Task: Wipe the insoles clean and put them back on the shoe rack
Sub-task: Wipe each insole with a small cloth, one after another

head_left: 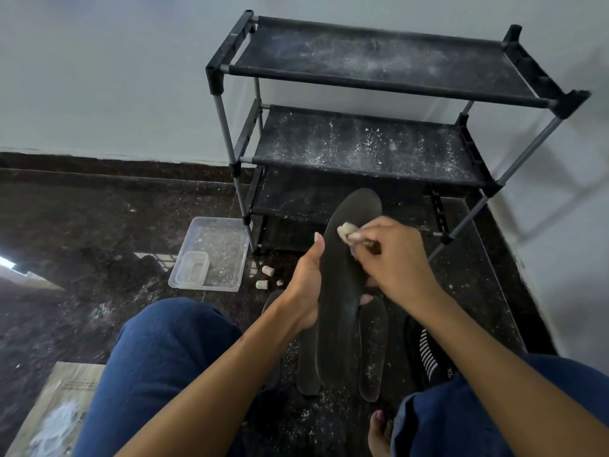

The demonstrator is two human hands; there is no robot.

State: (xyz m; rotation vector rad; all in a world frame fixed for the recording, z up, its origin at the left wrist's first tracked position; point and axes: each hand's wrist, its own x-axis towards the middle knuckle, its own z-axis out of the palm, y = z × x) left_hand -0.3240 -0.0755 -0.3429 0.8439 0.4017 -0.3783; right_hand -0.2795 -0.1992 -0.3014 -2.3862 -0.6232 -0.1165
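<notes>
Between the knees, dark dusty insole (342,258) in left hand's (304,288) grip, right hand (392,258) pinching cloth (346,230).

Left of the hands, on dark speckled floor (99,225): clear plastic tray (227,258) holding a smaller clear container (192,268), dusted with white crumbs. Between tray and hands, three small pale cork-like bits (267,270). Low and far left, a dusty paper sheet (56,410); beyond, pale wall (115,77).
</notes>
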